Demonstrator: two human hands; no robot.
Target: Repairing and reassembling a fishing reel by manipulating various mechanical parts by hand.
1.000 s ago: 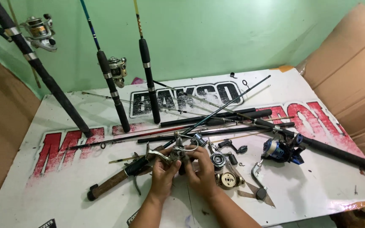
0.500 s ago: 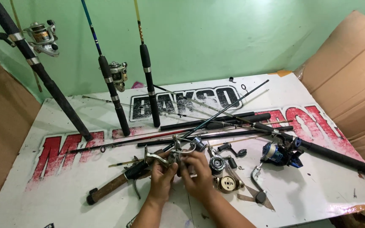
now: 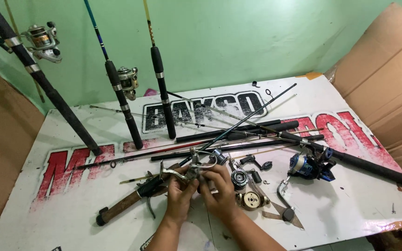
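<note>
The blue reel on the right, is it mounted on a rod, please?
Mounted: the blue reel sits against the black rod lying on the white board.

Two bare forearms are seen entering from the lower edge, each ending in a bare hand: the left hand (image 3: pixel 178 195) and the right hand (image 3: pixel 219 191). No sleeves, gloves, rings or watch are seen on them. The fingers (image 3: pixel 211 173) are uncovered, with short nails, and the forearms are cut off by the lower edge well before the elbows.
</note>
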